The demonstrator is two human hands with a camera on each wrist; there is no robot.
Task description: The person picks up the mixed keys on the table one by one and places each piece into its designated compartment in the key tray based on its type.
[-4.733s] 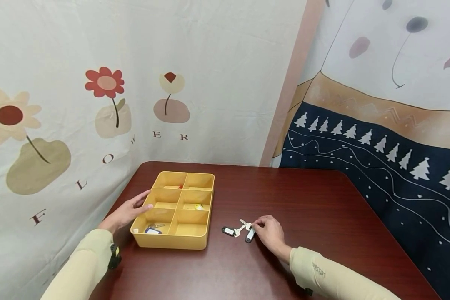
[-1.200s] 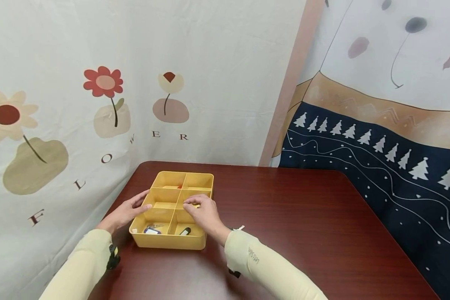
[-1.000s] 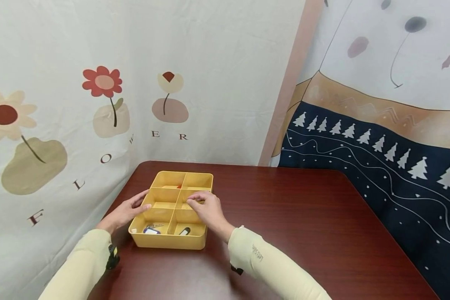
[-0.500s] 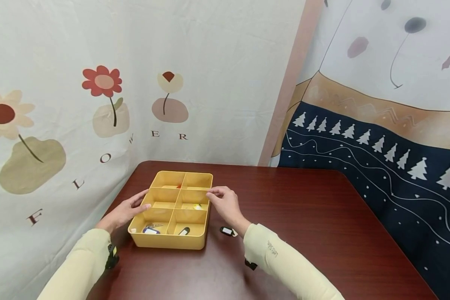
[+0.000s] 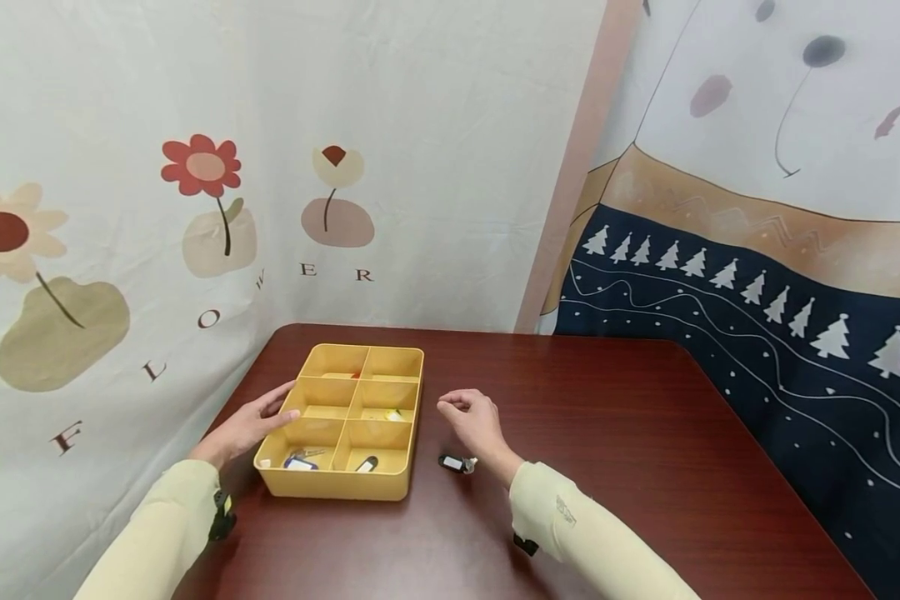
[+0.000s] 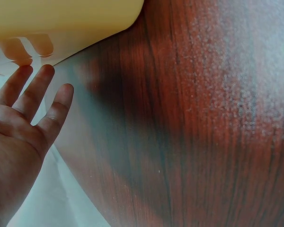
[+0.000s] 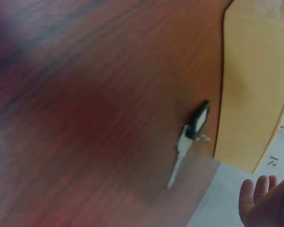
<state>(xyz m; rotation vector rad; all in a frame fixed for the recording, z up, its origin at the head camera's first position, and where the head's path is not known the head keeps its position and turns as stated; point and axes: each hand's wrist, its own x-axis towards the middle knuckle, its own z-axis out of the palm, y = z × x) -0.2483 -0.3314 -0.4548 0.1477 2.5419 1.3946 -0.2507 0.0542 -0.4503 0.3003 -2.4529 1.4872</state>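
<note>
A yellow compartment box point(image 5: 332, 485) stands on the table. My left hand point(image 5: 243, 427) rests on its left side, thumb over the rim; in the left wrist view its fingers point(image 6: 37, 92) are extended against the outer wall. My right hand point(image 5: 476, 423) hovers right of the box, thumb and fingertips close together, with nothing visible between them. Below it a black key tag point(image 5: 452, 462) with a white label lies on the table; the right wrist view shows its key point(image 7: 180, 151). Another black key tag point(image 5: 367, 464) lies in the front right compartment.
In the front left compartment lies a blue key tag point(image 5: 300, 463) with a key. A yellow tag point(image 5: 393, 415) sits in the middle right one, and something red point(image 5: 356, 375) shows at the back left. Printed cloth point(image 5: 450, 167) hangs behind the table point(image 5: 570, 400).
Earlier the right hand pinched one black key tag on the table; that tag now lies in the front right compartment. The right hand has since moved rightward off the box. The left hand stays put.
</note>
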